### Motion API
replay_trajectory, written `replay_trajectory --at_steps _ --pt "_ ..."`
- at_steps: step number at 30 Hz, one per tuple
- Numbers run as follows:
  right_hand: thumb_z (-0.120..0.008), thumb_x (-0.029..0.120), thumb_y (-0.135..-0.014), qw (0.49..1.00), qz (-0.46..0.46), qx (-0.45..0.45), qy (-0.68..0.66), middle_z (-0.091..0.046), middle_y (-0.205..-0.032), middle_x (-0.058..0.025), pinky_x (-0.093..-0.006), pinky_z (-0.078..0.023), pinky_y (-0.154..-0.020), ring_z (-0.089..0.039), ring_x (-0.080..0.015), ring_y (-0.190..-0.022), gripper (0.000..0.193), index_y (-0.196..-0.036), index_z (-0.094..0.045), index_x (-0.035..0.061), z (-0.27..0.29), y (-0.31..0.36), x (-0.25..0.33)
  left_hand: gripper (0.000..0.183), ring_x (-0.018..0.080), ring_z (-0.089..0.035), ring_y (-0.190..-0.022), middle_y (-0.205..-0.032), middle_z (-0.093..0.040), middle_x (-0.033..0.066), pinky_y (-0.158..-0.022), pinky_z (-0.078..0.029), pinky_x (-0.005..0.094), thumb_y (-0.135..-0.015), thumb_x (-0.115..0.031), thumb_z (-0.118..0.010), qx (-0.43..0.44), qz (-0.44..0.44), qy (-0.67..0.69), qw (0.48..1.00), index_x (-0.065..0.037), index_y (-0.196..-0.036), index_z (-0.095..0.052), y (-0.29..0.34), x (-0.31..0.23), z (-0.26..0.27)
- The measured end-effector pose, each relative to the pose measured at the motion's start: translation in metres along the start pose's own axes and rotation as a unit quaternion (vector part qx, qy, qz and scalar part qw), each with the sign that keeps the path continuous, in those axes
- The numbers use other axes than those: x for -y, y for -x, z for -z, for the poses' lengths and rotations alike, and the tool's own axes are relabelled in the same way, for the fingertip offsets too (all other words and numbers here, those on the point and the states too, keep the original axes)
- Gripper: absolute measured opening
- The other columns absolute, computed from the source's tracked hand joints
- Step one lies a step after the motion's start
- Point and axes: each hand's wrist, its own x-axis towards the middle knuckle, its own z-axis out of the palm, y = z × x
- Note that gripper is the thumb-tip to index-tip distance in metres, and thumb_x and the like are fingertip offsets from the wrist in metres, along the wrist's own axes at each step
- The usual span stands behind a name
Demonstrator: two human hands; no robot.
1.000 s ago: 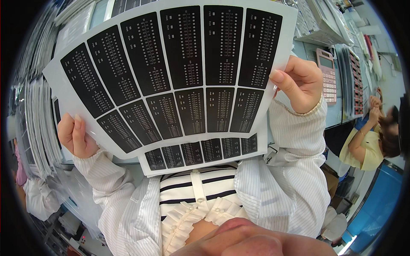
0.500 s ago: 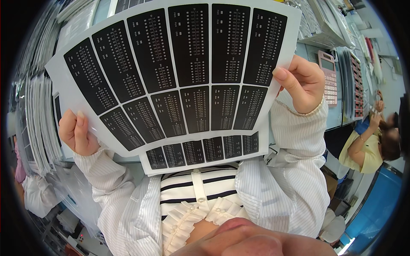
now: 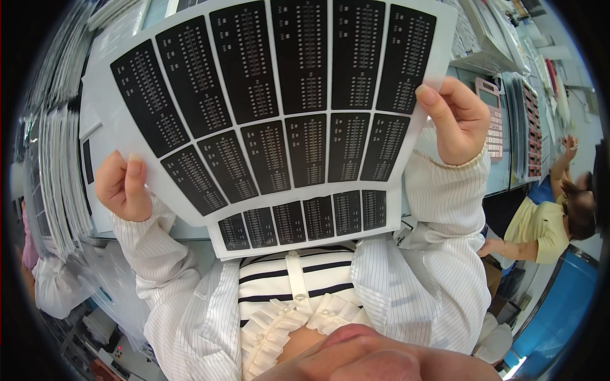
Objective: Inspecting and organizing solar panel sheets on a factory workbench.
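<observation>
Stretched between my two hands is a white sheet printed with black label panels (image 3: 305, 146), raised off the table and slightly curved. My left hand (image 3: 124, 185) pinches its left edge, thumb on top and the other fingers curled beneath. At the opposite edge my right hand (image 3: 454, 120) grips the sheet between thumb and bent fingers. Below it, close to my body, a second sheet of the same black panels (image 3: 304, 222) lies partly covered by the held one.
Stacked sheets in clear sleeves (image 3: 67, 171) line the left side. On the right are a pink calculator (image 3: 492, 117), a stack of papers (image 3: 486, 41) and a rack with red parts (image 3: 532, 127). A co-worker in a yellow top (image 3: 540, 222) is farther right.
The held sheet has shifted to the right and a little upward, uncovering more of the lower sheet. My left hand moved right and up with it. The co-worker's arms have changed position.
</observation>
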Motion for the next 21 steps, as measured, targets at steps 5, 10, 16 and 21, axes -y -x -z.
replay_trajectory --at_steps 5,10,16,21 --pt "-0.058 0.003 -0.083 0.993 0.013 -0.098 -0.063 -0.062 -0.081 -0.0036 -0.0164 -0.040 -0.067 -0.054 -0.0069 -0.073 0.012 -0.091 -0.061 -0.0047 -0.001 0.003 -0.010 0.031 0.0116 -0.036 -0.043 -0.049 -0.041 0.0037 -0.041 -0.024 0.0260 -0.083 -0.012 -0.052 0.086 0.016 0.019 0.996 0.001 -0.056 -0.046 0.000 0.001 -0.006" --pt "-0.058 0.006 -0.083 0.984 0.018 -0.148 -0.094 -0.063 -0.082 -0.0045 -0.0166 -0.041 -0.067 -0.055 -0.0080 -0.072 0.014 -0.092 -0.060 -0.0048 0.001 0.001 -0.015 0.027 0.0135 -0.047 -0.045 -0.058 -0.054 0.0068 -0.043 -0.033 0.0225 -0.081 -0.022 -0.057 0.252 0.033 0.127 0.959 0.003 -0.071 -0.058 -0.007 0.002 -0.015" --pt "-0.052 0.002 -0.086 0.971 0.033 -0.176 -0.160 -0.063 -0.092 -0.0111 -0.0207 -0.045 -0.075 -0.060 -0.0141 -0.081 0.018 -0.101 -0.058 -0.0056 0.004 0.002 -0.021 0.013 0.0117 -0.050 -0.046 -0.067 -0.062 0.0099 -0.043 -0.037 0.0216 -0.074 -0.008 -0.066 0.373 0.017 0.115 0.920 0.002 -0.081 -0.063 -0.008 -0.009 -0.021" --pt "-0.049 0.005 -0.088 0.972 0.075 -0.169 -0.146 -0.062 -0.096 -0.0110 -0.0219 -0.044 -0.080 -0.058 -0.0143 -0.087 0.018 -0.101 -0.056 -0.0062 0.010 0.004 -0.026 0.011 0.0076 -0.045 -0.043 -0.061 -0.060 0.0059 -0.041 -0.033 0.0200 -0.077 -0.007 -0.062 0.258 0.070 0.107 0.957 0.003 -0.080 -0.063 -0.003 -0.009 -0.014"
